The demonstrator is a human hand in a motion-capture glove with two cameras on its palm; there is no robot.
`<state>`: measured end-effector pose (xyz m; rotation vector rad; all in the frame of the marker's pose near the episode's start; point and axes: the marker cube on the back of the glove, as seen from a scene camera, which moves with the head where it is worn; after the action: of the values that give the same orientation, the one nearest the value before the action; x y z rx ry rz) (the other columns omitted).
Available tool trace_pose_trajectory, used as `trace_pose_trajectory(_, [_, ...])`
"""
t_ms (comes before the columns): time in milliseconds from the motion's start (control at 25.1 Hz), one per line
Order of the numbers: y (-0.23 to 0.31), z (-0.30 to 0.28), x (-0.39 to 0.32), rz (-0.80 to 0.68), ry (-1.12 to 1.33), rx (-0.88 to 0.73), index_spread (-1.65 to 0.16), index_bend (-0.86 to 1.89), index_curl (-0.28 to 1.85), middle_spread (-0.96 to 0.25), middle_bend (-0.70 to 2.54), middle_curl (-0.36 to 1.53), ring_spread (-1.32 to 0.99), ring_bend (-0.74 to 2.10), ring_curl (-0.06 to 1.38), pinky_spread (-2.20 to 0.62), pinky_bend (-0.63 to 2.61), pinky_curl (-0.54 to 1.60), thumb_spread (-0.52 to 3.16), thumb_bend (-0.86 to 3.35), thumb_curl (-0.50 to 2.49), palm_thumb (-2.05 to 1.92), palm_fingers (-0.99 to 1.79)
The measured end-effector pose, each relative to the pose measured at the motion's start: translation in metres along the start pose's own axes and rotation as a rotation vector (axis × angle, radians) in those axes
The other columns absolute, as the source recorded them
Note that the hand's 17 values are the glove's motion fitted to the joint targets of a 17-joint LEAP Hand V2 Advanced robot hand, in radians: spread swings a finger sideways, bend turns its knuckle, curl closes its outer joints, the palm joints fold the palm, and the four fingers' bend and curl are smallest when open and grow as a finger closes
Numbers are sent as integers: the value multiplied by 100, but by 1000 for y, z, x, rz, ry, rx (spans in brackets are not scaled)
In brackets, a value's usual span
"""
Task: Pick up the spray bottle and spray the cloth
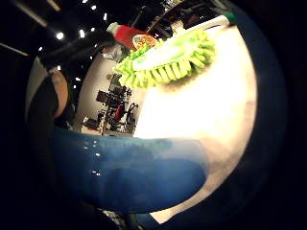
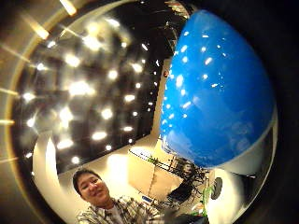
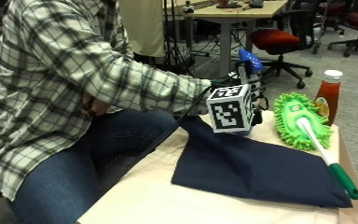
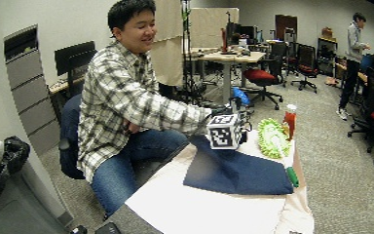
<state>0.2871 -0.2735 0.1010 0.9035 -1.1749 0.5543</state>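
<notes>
The black-gloved right hand is closed around a blue plastic spray bottle, whose blue head rises just above the glove in the outside view while its rounded blue body fills both palm views, right against the palm. The exact placing of the fingers on the trigger is hidden behind the glove, so whether a finger is set on it cannot be told. The bottle is held upright near the far end of the table, at the far corner of a dark navy cloth that lies flat on the pale cream-covered table.

The step in hand looks like carrying the bottle to aim at the cloth. To do it well, the nozzle should probably be tipped down toward the middle of the navy cloth, which spreads out on the near side of the hand, rather than toward the table edge or the things beside it. A finger needs to find the trigger without letting the bottle slip.

Just beyond the hand lies a lime-green fluffy microfibre duster head with a white and green handle running across the cloth's edge, and a red ketchup bottle with a white cap stands beside it.
</notes>
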Motion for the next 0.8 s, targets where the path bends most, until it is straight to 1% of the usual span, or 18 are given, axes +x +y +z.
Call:
trace_pose_trajectory(199, [3,5,5,-62,58,-24,-26,24,64,-10,66,53,-18,62,48,-12,24,46,17,-3,81,113,122])
trace_pose_trajectory(439, [9,5,7,-44,73,-19,-26,23,64,-10,65,53,-20,59,47,-12,21,45,20,-3,80,113,122])
trace_pose_trajectory(638, [-14,6,10,-48,110,32,-26,17,63,-10,65,53,-21,58,47,-10,18,44,24,-3,80,113,116])
trace_pose_trajectory(718, [2,6,9,-28,118,6,-27,15,62,-10,63,52,-21,58,47,-7,17,44,27,-3,79,113,109])
trace_pose_trajectory(798, [20,4,8,-9,120,-23,-27,14,61,-11,58,52,-21,57,47,-4,16,43,30,-3,78,114,96])
